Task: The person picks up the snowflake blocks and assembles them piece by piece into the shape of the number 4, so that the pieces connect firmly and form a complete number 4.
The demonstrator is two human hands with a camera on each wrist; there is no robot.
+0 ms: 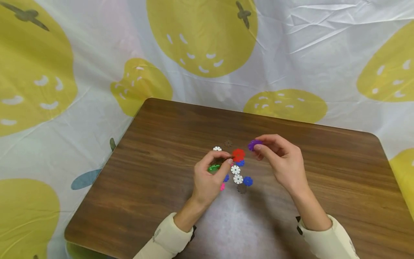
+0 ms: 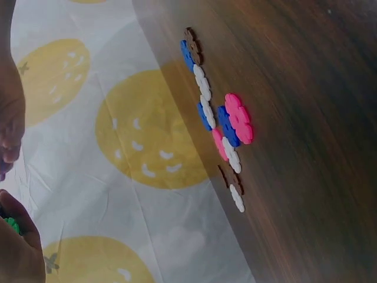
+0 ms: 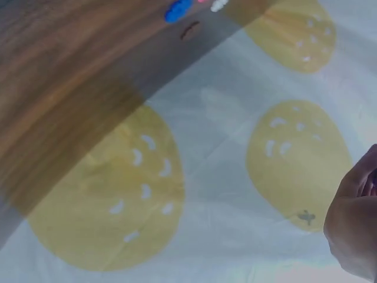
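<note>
My left hand (image 1: 206, 178) pinches a dark notched plastic disc between thumb and fingertips. A red notched disc (image 1: 238, 154) stands at those fingertips, and a green disc (image 1: 214, 168) shows in the curve of the hand; how the three connect is hidden. To the right, my right hand (image 1: 288, 162) pinches a purple notched disc (image 1: 254, 145) above the table, apart from the red one. In the left wrist view, the left hand (image 2: 20, 247) is partly visible with a bit of green disc (image 2: 12, 224). The right hand (image 3: 353, 218) sits at the right wrist view's edge.
Loose notched discs lie on the brown wooden table (image 1: 155, 151): white discs (image 1: 238, 179), blue discs (image 1: 248, 181), brown discs (image 1: 241, 188) and pink discs (image 2: 238, 118). Behind the table hangs a white cloth (image 1: 200, 90) printed with yellow fruit.
</note>
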